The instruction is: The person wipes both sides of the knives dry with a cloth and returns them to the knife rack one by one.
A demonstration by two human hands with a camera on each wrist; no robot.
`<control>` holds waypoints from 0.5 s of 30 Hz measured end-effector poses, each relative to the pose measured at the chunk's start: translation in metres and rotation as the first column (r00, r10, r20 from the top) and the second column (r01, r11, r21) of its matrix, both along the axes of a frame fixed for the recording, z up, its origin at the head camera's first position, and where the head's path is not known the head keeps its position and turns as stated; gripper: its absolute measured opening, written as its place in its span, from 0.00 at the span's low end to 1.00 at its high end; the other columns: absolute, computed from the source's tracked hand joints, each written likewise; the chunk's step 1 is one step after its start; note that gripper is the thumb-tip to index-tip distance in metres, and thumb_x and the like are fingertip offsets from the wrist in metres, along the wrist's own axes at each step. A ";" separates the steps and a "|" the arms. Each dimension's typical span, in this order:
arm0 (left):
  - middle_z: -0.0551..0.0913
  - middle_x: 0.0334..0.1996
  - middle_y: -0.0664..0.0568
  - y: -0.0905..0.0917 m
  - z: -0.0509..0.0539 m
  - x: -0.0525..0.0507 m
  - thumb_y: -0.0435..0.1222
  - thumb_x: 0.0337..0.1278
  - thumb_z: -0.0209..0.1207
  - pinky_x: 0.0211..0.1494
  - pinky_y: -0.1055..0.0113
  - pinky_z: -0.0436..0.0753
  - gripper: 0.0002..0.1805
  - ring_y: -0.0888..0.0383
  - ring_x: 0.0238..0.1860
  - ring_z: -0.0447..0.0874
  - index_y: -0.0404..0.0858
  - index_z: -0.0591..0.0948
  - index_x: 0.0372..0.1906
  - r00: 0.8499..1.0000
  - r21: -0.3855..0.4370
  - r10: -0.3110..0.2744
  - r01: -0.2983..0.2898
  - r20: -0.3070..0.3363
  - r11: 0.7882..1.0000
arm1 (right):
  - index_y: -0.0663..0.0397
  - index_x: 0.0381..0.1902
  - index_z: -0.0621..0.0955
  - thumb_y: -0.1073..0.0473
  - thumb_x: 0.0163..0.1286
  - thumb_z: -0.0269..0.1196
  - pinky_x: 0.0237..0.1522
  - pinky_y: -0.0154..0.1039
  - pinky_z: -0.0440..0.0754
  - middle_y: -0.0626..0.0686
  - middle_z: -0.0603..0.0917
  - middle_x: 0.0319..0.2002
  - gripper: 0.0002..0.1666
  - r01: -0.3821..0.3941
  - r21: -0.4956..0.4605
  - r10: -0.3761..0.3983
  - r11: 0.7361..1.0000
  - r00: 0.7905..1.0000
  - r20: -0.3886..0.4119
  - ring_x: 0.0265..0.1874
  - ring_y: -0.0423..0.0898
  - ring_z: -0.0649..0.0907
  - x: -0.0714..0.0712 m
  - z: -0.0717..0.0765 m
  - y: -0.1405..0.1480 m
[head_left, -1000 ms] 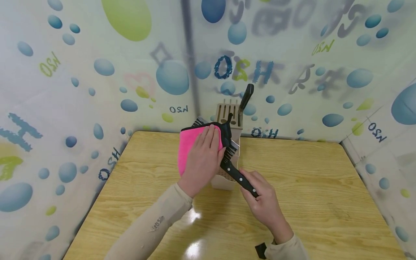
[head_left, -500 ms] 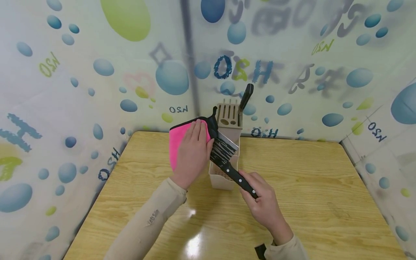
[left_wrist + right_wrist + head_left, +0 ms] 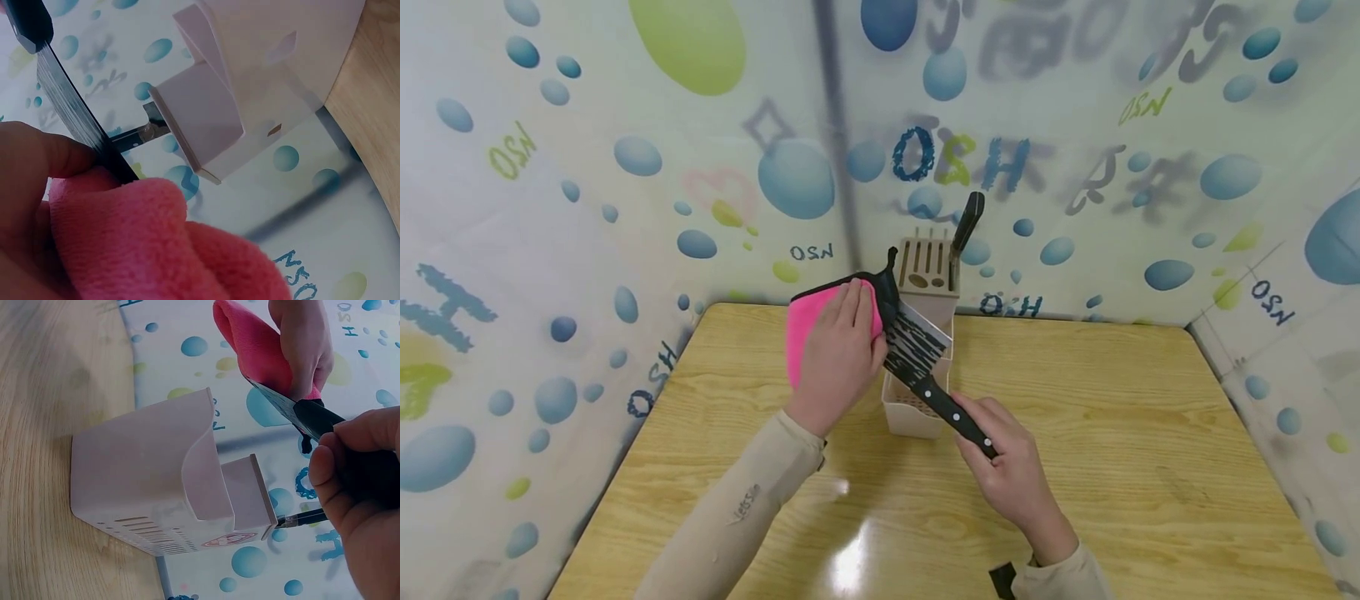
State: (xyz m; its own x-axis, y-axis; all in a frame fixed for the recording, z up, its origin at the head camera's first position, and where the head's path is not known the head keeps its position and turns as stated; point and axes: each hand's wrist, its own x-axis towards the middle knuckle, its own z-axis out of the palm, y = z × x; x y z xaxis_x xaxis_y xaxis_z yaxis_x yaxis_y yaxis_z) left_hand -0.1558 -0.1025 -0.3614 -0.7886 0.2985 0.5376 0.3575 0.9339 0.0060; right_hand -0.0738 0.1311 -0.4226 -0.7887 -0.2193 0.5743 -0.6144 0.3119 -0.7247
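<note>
My right hand (image 3: 1011, 471) grips the black riveted handle of a kitchen knife (image 3: 955, 415), held above the table. Its broad blade points up and left, with dark streaks across its face that may be reflections. My left hand (image 3: 837, 358) holds a pink cloth (image 3: 805, 329) with a black edge and loop, folded over the far part of the blade, so the tip is hidden. In the left wrist view the thumb presses the cloth (image 3: 125, 231) to the blade. The right wrist view shows the cloth (image 3: 259, 347) wrapped about the blade's end.
Behind the blade stands a beige knife holder (image 3: 913, 421) with slots on top and an open front bin. Another black-handled knife (image 3: 970, 221) sits in a right-hand slot. The wooden table (image 3: 1112, 417) meets a patterned curtain (image 3: 1060, 125) at the back.
My left hand and the cloth have slid left along the blade toward its tip, uncovering more of the blade. Over the last half second they shift only slightly. The right hand stays nearly still.
</note>
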 end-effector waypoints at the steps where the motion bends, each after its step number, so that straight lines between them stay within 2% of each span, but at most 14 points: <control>1: 0.74 0.69 0.31 0.001 0.000 0.001 0.38 0.68 0.61 0.76 0.51 0.71 0.33 0.38 0.71 0.73 0.22 0.71 0.70 1.000 -0.006 -0.010 0.010 -0.005 1.000 | 0.60 0.63 0.82 0.78 0.63 0.67 0.22 0.30 0.75 0.51 0.85 0.41 0.30 -0.001 -0.002 0.001 1.000 1.000 0.000 0.27 0.37 0.76 0.000 0.000 0.000; 8: 0.74 0.69 0.33 0.008 -0.003 0.009 0.37 0.67 0.63 0.76 0.53 0.71 0.31 0.39 0.70 0.74 0.25 0.73 0.70 0.996 0.002 -0.087 0.087 -0.024 0.996 | 0.62 0.62 0.82 0.80 0.61 0.67 0.25 0.29 0.77 0.52 0.86 0.41 0.30 0.007 -0.005 -0.007 1.000 1.000 -0.007 0.28 0.38 0.77 -0.002 0.000 0.003; 15: 0.78 0.60 0.37 0.018 0.000 0.019 0.37 0.60 0.68 0.71 0.56 0.78 0.30 0.42 0.61 0.78 0.27 0.78 0.65 0.985 -0.042 -0.154 0.151 -0.075 0.988 | 0.63 0.61 0.83 0.80 0.60 0.67 0.28 0.30 0.78 0.52 0.86 0.42 0.30 0.012 -0.005 -0.012 1.000 1.000 0.009 0.30 0.39 0.78 -0.004 -0.001 0.004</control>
